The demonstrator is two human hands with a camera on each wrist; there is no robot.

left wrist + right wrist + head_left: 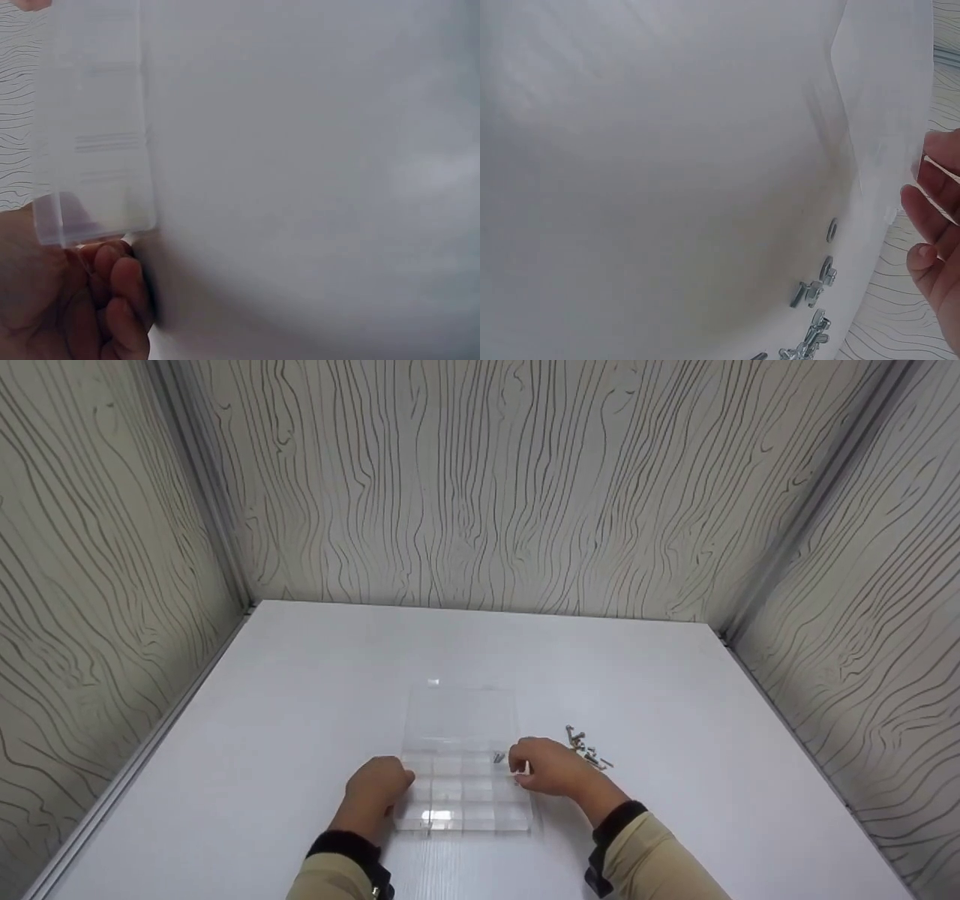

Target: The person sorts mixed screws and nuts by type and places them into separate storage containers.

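Two hands: both at one clear compartment box (pixel 459 765), on the white counter (pixel 300 697), near the front edge.
Box look: transparent plastic, gridded dividers, lid swung open away from the person; long axis runs away from the person.
Box content: one small metal piece (pixel 499 757) in a right-side cell, type too small to tell.
Left hand (pixel 379 787): fingers curled against the box's left front corner, bracing it; in the left wrist view the fingers (pixel 112 289) sit right under that corner.
Right hand (pixel 551 767): at the box's right edge, fingers bent toward the cells; probably pinching something small, not clear.
Key relation: box lies between the hands; right hand is nearer the hardware.
Loose hardware: screws and washers pile (pixel 587 750), just right of the right hand, apart from the box.
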